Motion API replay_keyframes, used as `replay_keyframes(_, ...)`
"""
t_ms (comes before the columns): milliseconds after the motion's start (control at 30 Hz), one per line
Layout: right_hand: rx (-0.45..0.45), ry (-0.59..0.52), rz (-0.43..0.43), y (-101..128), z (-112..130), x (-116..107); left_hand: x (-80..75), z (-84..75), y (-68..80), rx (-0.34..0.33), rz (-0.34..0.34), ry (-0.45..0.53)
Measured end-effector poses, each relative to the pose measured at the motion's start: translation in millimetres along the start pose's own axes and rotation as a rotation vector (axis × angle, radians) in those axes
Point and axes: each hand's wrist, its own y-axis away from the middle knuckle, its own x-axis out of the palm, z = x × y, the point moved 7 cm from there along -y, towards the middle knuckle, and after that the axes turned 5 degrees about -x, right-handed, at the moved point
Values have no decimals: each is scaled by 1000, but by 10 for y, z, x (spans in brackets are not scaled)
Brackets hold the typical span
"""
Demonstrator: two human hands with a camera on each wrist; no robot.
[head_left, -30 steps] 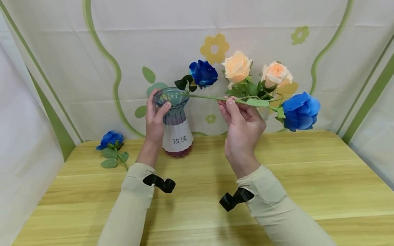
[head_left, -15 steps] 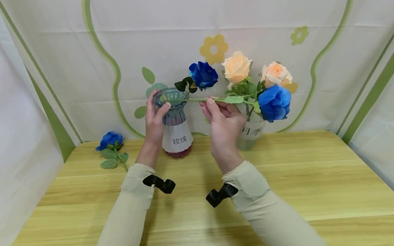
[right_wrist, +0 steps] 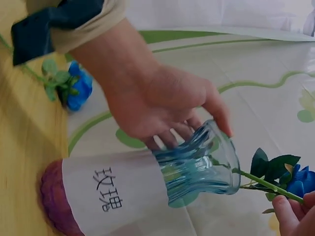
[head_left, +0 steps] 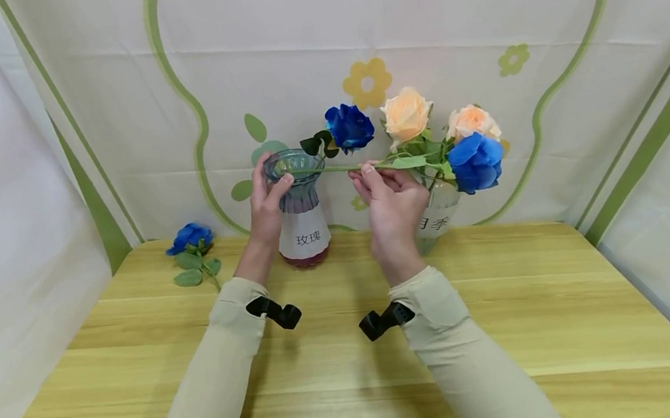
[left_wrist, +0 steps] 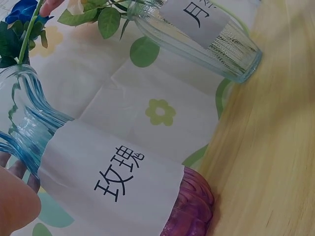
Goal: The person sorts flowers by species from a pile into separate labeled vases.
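Observation:
My left hand [head_left: 266, 209] grips the neck of a blue-to-purple glass vase [head_left: 308, 201] with a white paper label, thumb at the rim. A dark blue rose [head_left: 349, 127] stands in it, leaning right. My right hand [head_left: 396, 216] pinches the green stem [head_left: 339, 168] of a brighter blue artificial rose [head_left: 476, 162], held nearly level with its bloom to the right. The stem's cut end lies inside the vase mouth. In the right wrist view, that stem [right_wrist: 261, 181] passes over the glass rim, just ahead of my right fingertips [right_wrist: 285, 211].
A clear glass vase [head_left: 437, 225] with peach roses [head_left: 408, 116] stands behind my right hand, partly hidden. Another blue rose [head_left: 189, 238] lies on the wooden table [head_left: 328, 373] at the left. A printed curtain [head_left: 271, 66] hangs close behind the vases.
My right hand has moved left with the bright blue rose, bringing its stem end from the vase's rim into the mouth. In the last half second it shifted slightly right. My left hand stays put.

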Motion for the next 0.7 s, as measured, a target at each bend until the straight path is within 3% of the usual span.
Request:
replay_keyframes(400,-172,126,37,-46,133,81,0,1,-12,13,7,2)
replay_keyframes(700,-148,128,95,-7,-7,294,0,6,-12,18,-4,-12)
